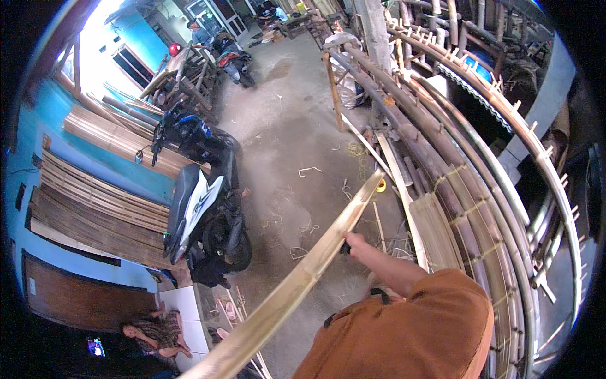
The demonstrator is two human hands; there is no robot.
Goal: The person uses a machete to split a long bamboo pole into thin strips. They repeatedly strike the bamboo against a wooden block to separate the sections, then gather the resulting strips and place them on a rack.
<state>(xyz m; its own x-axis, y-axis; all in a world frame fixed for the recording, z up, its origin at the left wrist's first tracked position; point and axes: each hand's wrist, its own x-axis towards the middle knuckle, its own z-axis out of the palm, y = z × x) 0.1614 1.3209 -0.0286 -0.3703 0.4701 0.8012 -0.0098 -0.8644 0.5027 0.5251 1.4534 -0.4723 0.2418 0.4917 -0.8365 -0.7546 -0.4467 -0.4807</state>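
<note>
A long, pale split-bamboo slat [309, 268] runs slantwise in front of me, from the lower left edge up to its far end over the floor. My right hand [358, 246] is closed at the slat's right edge, past its middle. A small dark thing shows beneath those fingers, too little of it to name. My right arm, in a brown-orange sleeve, reaches in from the lower right. Of my left hand nothing shows. Close to the slat's far end lies a yellow tape roll [381, 185].
A motor scooter [202, 208] stands at the left, near bamboo mats [101, 208] on a blue wall. Bamboo poles [429, 148] and a curved rack [536, 145] line the right. A person [158, 331] sits at the lower left doorway. Bamboo scraps [309, 170] litter the floor.
</note>
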